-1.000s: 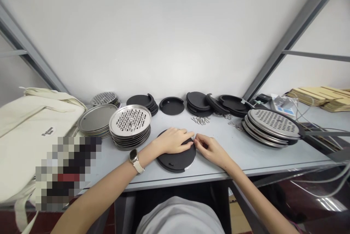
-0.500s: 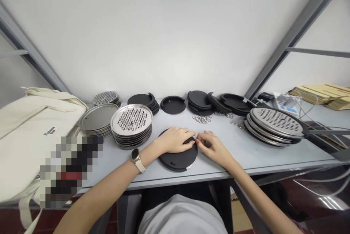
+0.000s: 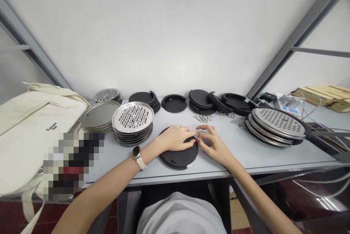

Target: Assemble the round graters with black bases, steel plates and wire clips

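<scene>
A round black disc (image 3: 179,156) with a raised rim lies at the near side of the table, a bright metal edge showing along its right front. My left hand (image 3: 177,138) rests across the top of it, fingers stretched toward the right rim. At that rim my right hand (image 3: 214,145) pinches thumb and forefinger together, its other fingers raised. What sits in the pinch is too small to make out. Behind the hands lie several bent wire hooks (image 3: 202,118). To the left stands a stack of round metal grater plates (image 3: 133,118).
Plain metal discs (image 3: 100,114) are piled at left beside a cream bag (image 3: 24,131). Black round holders (image 3: 174,103) line the wall. At right stands a stack of holders with slotted metal plates (image 3: 279,121); yellow envelopes (image 3: 314,96) lie farther off. Grey posts flank the table.
My right hand's fingers have spread and lifted somewhat at the disc's rim, and the left forefinger reaches slightly farther right. The disc stays in place; the view has shifted a little.
</scene>
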Demonstrator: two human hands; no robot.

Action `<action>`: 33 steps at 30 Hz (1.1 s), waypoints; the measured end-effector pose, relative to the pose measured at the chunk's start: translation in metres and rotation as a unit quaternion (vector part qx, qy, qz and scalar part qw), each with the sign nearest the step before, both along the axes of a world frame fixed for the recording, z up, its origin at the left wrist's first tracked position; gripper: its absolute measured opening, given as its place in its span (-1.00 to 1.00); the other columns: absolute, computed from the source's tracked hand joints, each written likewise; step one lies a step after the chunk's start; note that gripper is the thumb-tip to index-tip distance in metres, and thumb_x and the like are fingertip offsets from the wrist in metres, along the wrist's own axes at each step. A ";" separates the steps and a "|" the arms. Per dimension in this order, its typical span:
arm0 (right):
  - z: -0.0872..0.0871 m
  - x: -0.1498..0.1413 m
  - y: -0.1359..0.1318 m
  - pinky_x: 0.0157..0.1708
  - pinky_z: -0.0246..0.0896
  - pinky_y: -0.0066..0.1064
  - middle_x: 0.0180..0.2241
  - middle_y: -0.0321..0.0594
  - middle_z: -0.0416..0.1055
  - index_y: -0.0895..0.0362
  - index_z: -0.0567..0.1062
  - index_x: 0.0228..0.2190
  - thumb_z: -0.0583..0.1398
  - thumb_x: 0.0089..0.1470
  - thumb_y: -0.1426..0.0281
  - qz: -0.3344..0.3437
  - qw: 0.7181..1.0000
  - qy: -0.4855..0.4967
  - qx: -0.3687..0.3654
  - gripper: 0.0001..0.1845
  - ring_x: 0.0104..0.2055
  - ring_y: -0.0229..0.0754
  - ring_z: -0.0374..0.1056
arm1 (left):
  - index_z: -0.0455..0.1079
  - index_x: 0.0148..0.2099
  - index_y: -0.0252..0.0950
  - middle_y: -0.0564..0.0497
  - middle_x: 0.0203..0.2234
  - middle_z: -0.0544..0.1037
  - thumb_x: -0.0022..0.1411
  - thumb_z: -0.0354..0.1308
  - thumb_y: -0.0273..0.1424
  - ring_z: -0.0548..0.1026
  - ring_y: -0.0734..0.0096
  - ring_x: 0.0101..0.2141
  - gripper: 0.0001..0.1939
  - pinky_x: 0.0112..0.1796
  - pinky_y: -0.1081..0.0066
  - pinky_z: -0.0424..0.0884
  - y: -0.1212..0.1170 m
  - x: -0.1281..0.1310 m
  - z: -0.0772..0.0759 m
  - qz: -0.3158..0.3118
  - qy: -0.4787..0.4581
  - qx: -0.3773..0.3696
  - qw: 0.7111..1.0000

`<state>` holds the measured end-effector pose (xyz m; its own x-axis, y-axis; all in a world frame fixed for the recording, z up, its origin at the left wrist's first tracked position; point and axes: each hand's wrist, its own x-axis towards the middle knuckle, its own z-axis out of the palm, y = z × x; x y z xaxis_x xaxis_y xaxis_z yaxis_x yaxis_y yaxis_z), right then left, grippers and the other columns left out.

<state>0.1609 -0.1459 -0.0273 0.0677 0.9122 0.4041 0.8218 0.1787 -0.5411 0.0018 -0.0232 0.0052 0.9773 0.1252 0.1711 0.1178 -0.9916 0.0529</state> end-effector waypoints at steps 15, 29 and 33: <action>0.001 -0.001 0.000 0.00 0.12 -0.13 -0.11 -0.11 0.29 0.10 0.44 -0.47 0.06 0.16 0.40 0.018 1.000 0.002 -0.015 -0.78 -0.04 -0.03 0.16 | 0.31 0.00 -0.22 0.00 -0.22 0.52 0.34 -0.12 -0.28 0.50 0.30 -0.27 -0.71 -0.32 0.39 0.33 0.001 0.001 -0.003 -0.024 -0.022 -0.045 0.998; -0.005 0.003 0.001 -0.05 0.12 -0.19 -0.16 -0.15 0.29 0.10 0.41 -0.47 0.07 0.16 0.44 0.024 1.000 0.011 0.006 -0.81 -0.09 -0.07 0.19 | 0.32 0.07 -0.20 -0.01 -0.11 0.51 0.32 -0.08 -0.26 0.50 0.30 -0.20 -0.66 -0.27 0.39 0.35 0.004 0.001 -0.006 -0.024 -0.035 -0.083 0.996; -0.004 0.003 0.000 -0.05 0.11 -0.19 -0.16 -0.16 0.30 0.11 0.37 -0.53 0.08 0.14 0.44 0.021 1.000 0.015 0.005 -0.79 -0.09 -0.07 0.19 | 0.34 0.05 -0.18 0.01 -0.10 0.51 0.31 -0.07 -0.27 0.50 0.31 -0.20 -0.67 -0.28 0.41 0.34 0.004 0.001 -0.006 -0.029 -0.035 -0.082 0.996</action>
